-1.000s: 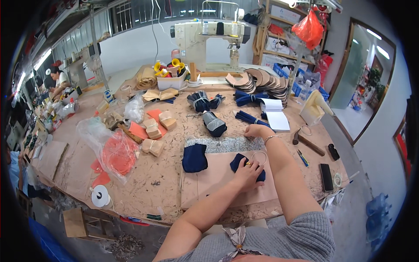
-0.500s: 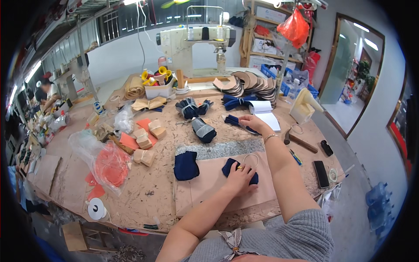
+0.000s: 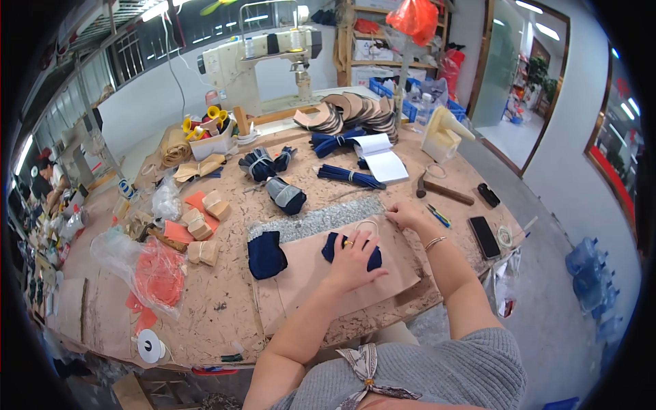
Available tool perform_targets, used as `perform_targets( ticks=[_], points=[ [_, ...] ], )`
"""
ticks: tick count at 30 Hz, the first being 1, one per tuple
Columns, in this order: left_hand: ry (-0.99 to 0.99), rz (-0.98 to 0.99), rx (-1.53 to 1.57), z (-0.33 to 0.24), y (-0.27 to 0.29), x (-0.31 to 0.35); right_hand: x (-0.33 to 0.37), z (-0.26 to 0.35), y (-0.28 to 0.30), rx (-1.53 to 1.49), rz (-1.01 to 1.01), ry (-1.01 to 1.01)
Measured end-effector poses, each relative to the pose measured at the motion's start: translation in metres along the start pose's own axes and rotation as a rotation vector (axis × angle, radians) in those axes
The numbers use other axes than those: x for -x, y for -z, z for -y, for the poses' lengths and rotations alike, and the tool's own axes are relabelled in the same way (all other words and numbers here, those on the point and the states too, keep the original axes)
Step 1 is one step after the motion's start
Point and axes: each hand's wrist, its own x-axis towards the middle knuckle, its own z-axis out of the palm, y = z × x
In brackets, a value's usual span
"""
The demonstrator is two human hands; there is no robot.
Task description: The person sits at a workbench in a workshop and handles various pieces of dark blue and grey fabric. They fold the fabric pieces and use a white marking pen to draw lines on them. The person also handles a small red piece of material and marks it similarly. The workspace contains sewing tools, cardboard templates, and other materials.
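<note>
My left hand [image 3: 354,260] lies with fingers spread over a dark navy piece [image 3: 333,247], pressing it onto a flat pinkish-tan sheet [image 3: 301,297]. My right hand [image 3: 404,216] is closed, its fingers bent together at the far right corner of that sheet; whether anything is between them is hidden. A pale ring [image 3: 370,224] shows just beyond my left hand. To the left on the sheet rests a second navy piece [image 3: 266,255]. Beyond the speckled grey strip [image 3: 318,217] lies a bundle of navy strips [image 3: 350,176], beside an open white notepad [image 3: 384,162].
Right of my right hand are a hammer [image 3: 444,191], a blue-yellow pen-like tool [image 3: 439,216], a black phone [image 3: 484,237] and a cream glue container [image 3: 443,137]. Wrapped bundles [image 3: 287,196] and tan packets [image 3: 203,253] lie left. A sewing machine [image 3: 256,68] stands behind.
My right hand has left the navy strip bundle by the notepad and come nearer, to the sheet's far right corner. My left hand stays on the navy piece, fingers wider apart. The view has shifted.
</note>
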Motion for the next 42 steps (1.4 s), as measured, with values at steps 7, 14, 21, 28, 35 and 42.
perform_targets(
  ticks=[7,14,21,28,35,42],
  points=[
    [0.208,-0.489,0.004,0.019,0.046,0.048,0.079,-0.049,-0.012,0.017,-0.114,0.31],
    [0.9,-0.676,0.299,0.06,0.055,0.222,0.156,-0.071,-0.05,0.061,-0.372,0.442],
    [0.982,-0.518,0.304,0.1,0.041,0.218,0.166,-0.058,-0.05,-0.007,-0.438,0.435],
    [1.147,-0.08,0.638,0.133,0.097,0.183,0.167,-0.053,-0.05,-0.041,-0.438,0.422],
    [1.166,-0.195,0.632,0.121,0.092,0.191,0.17,-0.06,-0.058,-0.042,-0.594,0.504],
    [1.02,-0.273,0.264,0.144,0.073,0.176,0.168,-0.057,-0.055,-0.022,-0.544,0.533]
  ],
)
